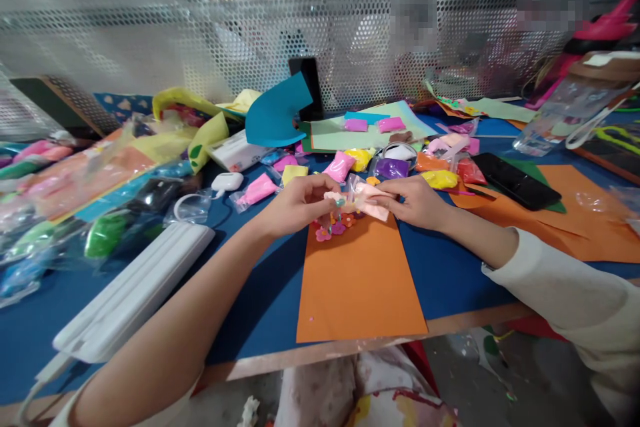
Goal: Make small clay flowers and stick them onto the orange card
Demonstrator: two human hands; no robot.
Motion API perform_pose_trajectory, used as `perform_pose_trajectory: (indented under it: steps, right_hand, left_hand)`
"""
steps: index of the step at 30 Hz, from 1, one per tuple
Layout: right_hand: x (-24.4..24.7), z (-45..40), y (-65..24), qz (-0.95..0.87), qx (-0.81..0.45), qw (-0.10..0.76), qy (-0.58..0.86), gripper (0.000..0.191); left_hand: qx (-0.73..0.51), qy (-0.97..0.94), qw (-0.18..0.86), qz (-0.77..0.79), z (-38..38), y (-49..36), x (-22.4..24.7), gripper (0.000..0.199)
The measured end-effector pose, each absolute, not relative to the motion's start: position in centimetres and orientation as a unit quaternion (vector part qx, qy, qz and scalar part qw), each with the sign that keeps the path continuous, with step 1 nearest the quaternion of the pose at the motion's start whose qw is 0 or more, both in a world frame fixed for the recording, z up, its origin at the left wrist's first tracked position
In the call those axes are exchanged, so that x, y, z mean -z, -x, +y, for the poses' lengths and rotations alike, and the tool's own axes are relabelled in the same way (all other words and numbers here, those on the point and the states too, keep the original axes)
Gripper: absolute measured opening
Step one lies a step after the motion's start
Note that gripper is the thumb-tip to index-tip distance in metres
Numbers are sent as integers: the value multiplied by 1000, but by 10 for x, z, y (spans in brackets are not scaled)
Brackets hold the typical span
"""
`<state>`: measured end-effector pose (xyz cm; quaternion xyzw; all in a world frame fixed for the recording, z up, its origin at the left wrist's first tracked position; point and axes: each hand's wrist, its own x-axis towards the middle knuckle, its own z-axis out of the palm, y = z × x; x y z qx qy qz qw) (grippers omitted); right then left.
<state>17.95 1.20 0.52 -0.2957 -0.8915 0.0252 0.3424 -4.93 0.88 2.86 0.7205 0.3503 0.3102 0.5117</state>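
Both of my hands meet over the far end of an orange paper sheet (357, 280) on the blue table. My left hand (295, 203) pinches one end of a small clear packet of pale pink clay (367, 200). My right hand (417, 203) grips the packet's other end. Small pink and red clay flowers (333, 230) lie on the orange sheet just under my hands. Many more clay packets, pink (340, 165), yellow (440, 179) and purple (391, 168), lie just beyond my fingers.
A white box-shaped device (135, 290) lies at the near left. A black phone (515, 180) rests on more orange paper at the right. Clay packets in plastic pile up at the far left. A curled blue paper (275, 117) and a perforated metal screen (225, 20) stand behind.
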Motion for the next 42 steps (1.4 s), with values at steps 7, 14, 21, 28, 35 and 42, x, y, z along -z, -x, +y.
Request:
perform_pose_trajectory:
  steps: [7,14,21,28,35,42]
  right_hand:
    - [-4,18,-180,-841,-38,375,389,29]
    - [-7,28,-186,-723,-28,493,483,21]
    - [-11,52,-190,-675,147,450,566,25]
    - [-3,60,-218,-689,200,349,602,37]
    - [-11,19,-185,-821,101,411,383,29]
    - [-2,-9,-159,-850,-120,377,348,38]
  left_hand:
    - [-399,-713,446,364,17,49,-20,23]
    - [-338,-782,337,401,23,54,-10,23]
    - [-325,-810,277,402,24,53,-10,22]
    - [-339,-804,246,421,31,59,-8,36]
    - [-369,-813,249,376,14,46,-15,32]
    - [-392,-814,243,353,-2,34,-17,21]
